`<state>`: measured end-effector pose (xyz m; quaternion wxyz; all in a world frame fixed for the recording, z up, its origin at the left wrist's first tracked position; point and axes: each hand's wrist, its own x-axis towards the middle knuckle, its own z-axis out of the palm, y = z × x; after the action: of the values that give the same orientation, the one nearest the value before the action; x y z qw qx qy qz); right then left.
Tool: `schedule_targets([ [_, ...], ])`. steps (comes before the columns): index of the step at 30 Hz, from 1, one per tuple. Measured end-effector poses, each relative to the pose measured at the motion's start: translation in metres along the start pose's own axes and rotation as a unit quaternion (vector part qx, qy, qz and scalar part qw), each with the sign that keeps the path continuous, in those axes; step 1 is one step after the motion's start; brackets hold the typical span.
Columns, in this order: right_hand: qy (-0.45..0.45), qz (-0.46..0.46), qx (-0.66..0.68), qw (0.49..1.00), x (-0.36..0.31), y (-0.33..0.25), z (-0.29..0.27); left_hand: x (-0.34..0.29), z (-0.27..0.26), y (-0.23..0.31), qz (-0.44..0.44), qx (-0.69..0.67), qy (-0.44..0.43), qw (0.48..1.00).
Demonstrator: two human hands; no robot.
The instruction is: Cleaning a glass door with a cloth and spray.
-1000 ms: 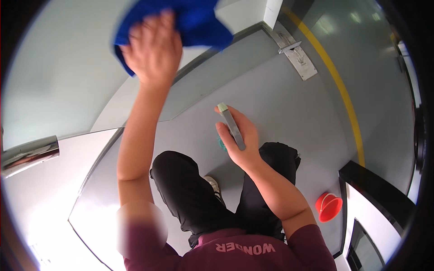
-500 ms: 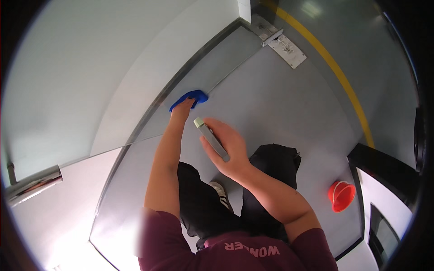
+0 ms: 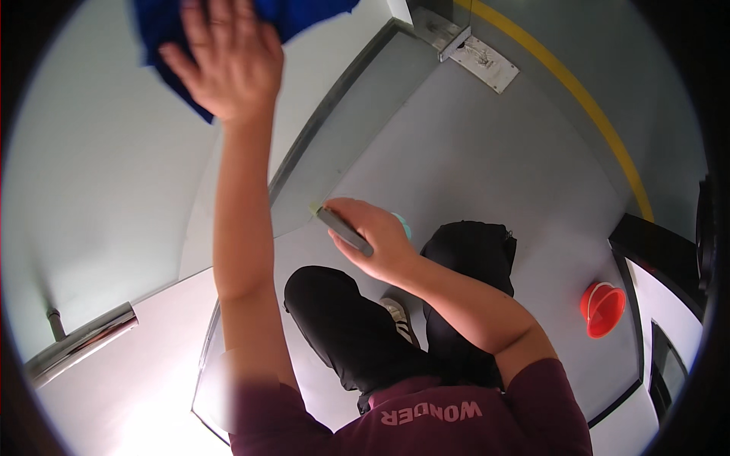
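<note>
My left hand (image 3: 233, 76) lies with fingers spread on a blue cloth (image 3: 310, 14), pressing it flat against a glass panel (image 3: 99, 144) at the upper left. Part of the cloth runs past the top of the picture. Near the middle, my right hand (image 3: 380, 239) is wrapped round a spray bottle (image 3: 346, 232) with a grey head and a pale green nozzle pointing toward the glass. A turquoise bit of the bottle's body shows behind the hand; the rest of it is hidden.
A red bucket (image 3: 603, 310) stands on the grey floor (image 3: 464, 159) at right. A metal hinge plate (image 3: 487, 64) sits at the panel's far corner, before a yellow floor line (image 3: 582, 95). At lower left a chrome handle (image 3: 84, 346) juts from the glass.
My left hand has moved up and left from low by the glass's bottom edge, carrying the cloth, which is now spread out. The spray bottle has shifted slightly left and down in my right hand.
</note>
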<state>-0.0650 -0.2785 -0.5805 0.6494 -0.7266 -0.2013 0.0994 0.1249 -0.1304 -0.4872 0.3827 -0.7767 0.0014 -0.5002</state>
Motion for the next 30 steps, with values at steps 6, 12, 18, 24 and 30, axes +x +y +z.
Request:
schedule_targets([
  [6, -0.148, -0.012, 0.015, 0.989, -0.007, -0.009, -0.013, -0.223, 0.059, 0.088, 0.374, -0.209, -0.162, 0.889],
  [12, -0.261, 0.029, 0.004, 0.965, -0.013, -0.004, -0.034, -0.309, 0.045, 0.068, 0.534, -0.192, -0.439, 0.697],
  [18, -0.228, 0.033, 0.006, 0.973, 0.002, 0.010, -0.038, -0.062, 0.035, 0.078, 0.358, -0.161, -0.285, 0.875],
  [24, -0.230, 0.016, 0.000, 0.973, 0.005, 0.018, -0.036, 0.098, -0.001, 0.085, 0.147, -0.018, -0.016, 0.989],
  [30, -0.410, 0.002, 0.113, 0.905, 0.004, 0.001, -0.056, -0.112, 0.052, 0.107, 0.517, -0.102, -0.097, 0.844],
])
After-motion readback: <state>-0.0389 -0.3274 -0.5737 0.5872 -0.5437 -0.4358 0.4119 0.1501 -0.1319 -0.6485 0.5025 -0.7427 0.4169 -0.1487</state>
